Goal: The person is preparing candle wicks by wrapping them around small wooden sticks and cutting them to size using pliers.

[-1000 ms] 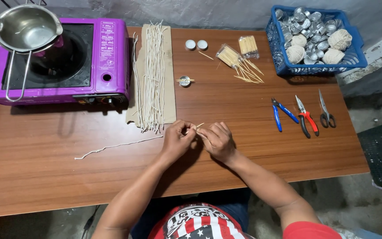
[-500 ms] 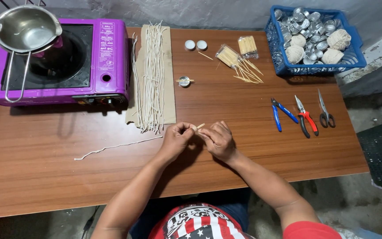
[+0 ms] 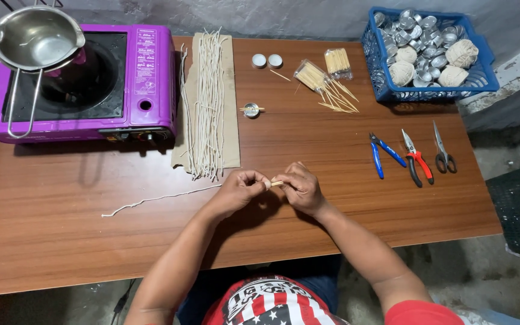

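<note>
Stove (image 3: 79, 78) stands at the far-left corner of the table (image 3: 344, 204), with a steel pot (image 3: 34, 37) resting on its burner. Right of the stove, a bundle of wicks (image 3: 207, 102) lies on a cardboard strip (image 3: 227, 120). One loose wick (image 3: 160, 197) lies on the table in front of the stove; its right end runs up to the left hand (image 3: 236, 191).

Left hand fingertips are pressed together on the near end of a stick (image 3: 274, 183). Right hand (image 3: 301, 188) pinches the other end. Stick is held level, just above the table, in front of the cardboard strip. Whether the wick is wound on the stick cannot be told; the fingers hide the joint.

Right of the strip, toward the far edge: a small tin cup (image 3: 251, 109) with sticks across its rim, two tealights (image 3: 267, 61), and spilled stick packs (image 3: 326, 81). Further right lie cutters (image 3: 382, 153), pliers (image 3: 417, 159) and scissors (image 3: 443, 151), with a blue basket (image 3: 428, 54) at the far-right corner.

Hazards, judged from this position:
- Stick is thin; uneven pressure between both pinches is likely to snap it.
- Loose wick is free along its length; a pull by the left hand could drag it off line.
- A slipped pinch could drop the stick onto the table.
</note>
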